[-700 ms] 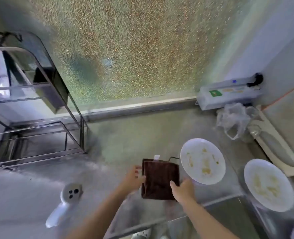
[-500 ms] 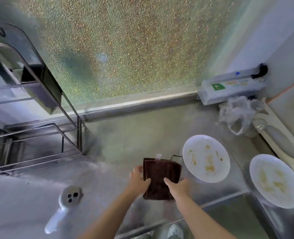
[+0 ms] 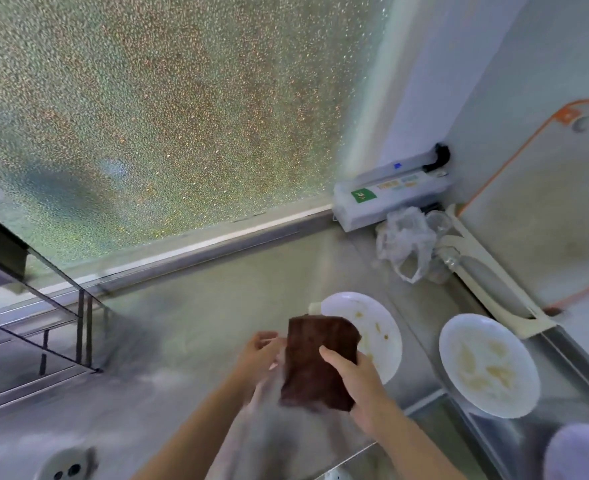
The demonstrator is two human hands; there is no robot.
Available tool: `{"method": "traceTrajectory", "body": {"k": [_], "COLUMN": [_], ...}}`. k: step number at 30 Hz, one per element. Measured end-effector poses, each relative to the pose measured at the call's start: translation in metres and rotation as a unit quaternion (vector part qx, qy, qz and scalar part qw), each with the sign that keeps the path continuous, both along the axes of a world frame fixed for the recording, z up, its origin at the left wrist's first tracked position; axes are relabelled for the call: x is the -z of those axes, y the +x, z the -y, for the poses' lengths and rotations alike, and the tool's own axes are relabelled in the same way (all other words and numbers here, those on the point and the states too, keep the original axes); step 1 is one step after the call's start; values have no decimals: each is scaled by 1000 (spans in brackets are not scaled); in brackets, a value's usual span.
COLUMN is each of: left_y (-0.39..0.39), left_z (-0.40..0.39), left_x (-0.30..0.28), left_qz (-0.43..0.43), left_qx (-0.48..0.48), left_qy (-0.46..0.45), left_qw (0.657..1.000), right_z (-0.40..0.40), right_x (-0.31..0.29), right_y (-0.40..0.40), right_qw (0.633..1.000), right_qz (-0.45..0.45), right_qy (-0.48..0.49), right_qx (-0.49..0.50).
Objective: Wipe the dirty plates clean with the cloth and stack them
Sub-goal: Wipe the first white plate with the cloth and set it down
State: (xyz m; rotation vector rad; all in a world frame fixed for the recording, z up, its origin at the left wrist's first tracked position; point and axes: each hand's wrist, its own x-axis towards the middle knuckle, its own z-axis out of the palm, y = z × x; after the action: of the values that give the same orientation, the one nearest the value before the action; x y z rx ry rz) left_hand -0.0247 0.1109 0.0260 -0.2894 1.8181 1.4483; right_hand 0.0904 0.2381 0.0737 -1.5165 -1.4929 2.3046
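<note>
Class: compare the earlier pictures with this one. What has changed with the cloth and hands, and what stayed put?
The right hand has gripped the brown cloth and lifted it toward the nearer plate, overlapping its edge. The left hand is letting go. Both dirty plates, including the far plate, stayed put, unwiped.

Brushed metal, nubby cloth, glossy white dishes
Dull, smooth steel for the counter (image 3: 189, 327); coarse, matt brown fabric in the cloth (image 3: 315, 365); shiny glazed white on the near plate (image 3: 383, 327) and the far plate (image 3: 487, 365), smeared with yellowish residue; pebbled, glittering glass in the window (image 3: 168, 109); crinkled clear plastic in the bag (image 3: 404, 240).
</note>
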Motion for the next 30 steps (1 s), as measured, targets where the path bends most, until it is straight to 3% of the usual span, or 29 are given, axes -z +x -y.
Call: {"method": "traceTrajectory", "body": {"k": [3, 8, 14, 18, 21, 25, 30], "left_y": [0, 9, 23, 33, 36, 30, 32], "left_z": [-47, -93, -115, -121, -122, -116, -103], "left_x": [10, 43, 29, 21, 10, -17, -53], "left_qz": [-2, -61, -110, -95, -101, -113, -95], "left_qx": [28, 149, 103, 54, 45, 18, -11], "left_qy": [-27, -189, -200, -121, -88, -21, 44], "left_qw": [999, 969, 968, 987, 990, 993, 994], "right_z": [-60, -132, -175, -177, -162, -139, -123], "right_x": [-19, -22, -3, 3, 11, 19, -4], "right_y": [20, 39, 30, 17, 12, 29, 42], "right_qw": [999, 995, 961, 880, 792, 680, 602], "right_qz": [-5, 22, 83, 71, 31, 22, 14], "right_qy": [52, 96, 253, 438, 545, 604, 657], "right_qx": [16, 19, -73, -168, -273, -415, -454]}}
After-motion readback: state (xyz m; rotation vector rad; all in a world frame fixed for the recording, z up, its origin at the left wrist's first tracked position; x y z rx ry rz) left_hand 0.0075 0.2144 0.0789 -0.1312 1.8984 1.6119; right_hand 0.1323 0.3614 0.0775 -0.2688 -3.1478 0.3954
